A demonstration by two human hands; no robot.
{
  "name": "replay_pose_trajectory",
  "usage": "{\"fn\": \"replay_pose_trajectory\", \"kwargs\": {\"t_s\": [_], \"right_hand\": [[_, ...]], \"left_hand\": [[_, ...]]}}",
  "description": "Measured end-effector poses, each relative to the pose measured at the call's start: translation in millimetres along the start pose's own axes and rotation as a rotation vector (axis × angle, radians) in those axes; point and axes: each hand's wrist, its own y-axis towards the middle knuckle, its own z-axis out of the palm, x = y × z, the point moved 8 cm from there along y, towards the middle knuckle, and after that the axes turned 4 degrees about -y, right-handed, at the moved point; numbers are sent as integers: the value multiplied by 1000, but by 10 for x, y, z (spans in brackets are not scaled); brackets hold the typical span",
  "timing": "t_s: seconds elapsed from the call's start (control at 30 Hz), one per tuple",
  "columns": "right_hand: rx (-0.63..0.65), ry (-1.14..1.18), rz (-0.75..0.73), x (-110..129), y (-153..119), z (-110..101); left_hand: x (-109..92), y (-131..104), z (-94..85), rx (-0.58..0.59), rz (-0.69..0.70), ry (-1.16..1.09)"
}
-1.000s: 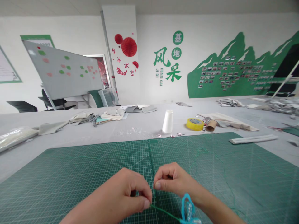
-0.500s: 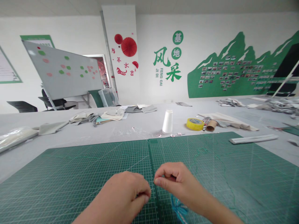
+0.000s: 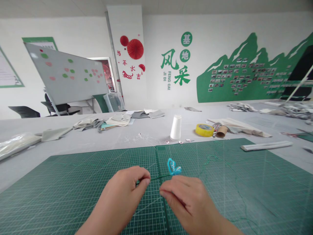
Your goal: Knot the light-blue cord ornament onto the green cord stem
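My left hand (image 3: 129, 189) pinches a thin green cord (image 3: 156, 178) between thumb and forefinger, above the cutting mats. From there the cord runs right to a blue looped piece with white specks (image 3: 173, 167), which stands up just behind my right hand (image 3: 187, 199). The fingers of my right hand are pressed together; whatever is between them is hidden. More green thread (image 3: 211, 159) lies loosely curved over the right green cutting mat (image 3: 244, 176).
Behind the mats stand a white thread cone (image 3: 175, 128), a yellow tape roll (image 3: 204, 130) and a cardboard tube (image 3: 221, 131). A rolled grey strip (image 3: 266, 146) lies across the right mat's back edge. Fabric pieces (image 3: 118, 119) are farther back.
The blue piece has risen from below my right hand to behind it. My left hand has shifted slightly left and up, and the cord now shows between the hands.
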Motion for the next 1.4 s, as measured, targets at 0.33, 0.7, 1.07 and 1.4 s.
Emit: {"fn": "replay_pose_trajectory", "kwargs": {"t_s": [0.33, 0.7, 1.07, 1.4], "right_hand": [[45, 30, 44, -67, -22, 86], [39, 323, 335, -382, -23, 190], [68, 732, 581, -632, -117, 370], [290, 869, 464, -673, -131, 535]], "left_hand": [[41, 37, -73, -24, -77, -234], [27, 64, -15, 76, -82, -490], [-69, 57, 44, 176, -29, -562], [-175, -56, 130, 333, 58, -476]]}}
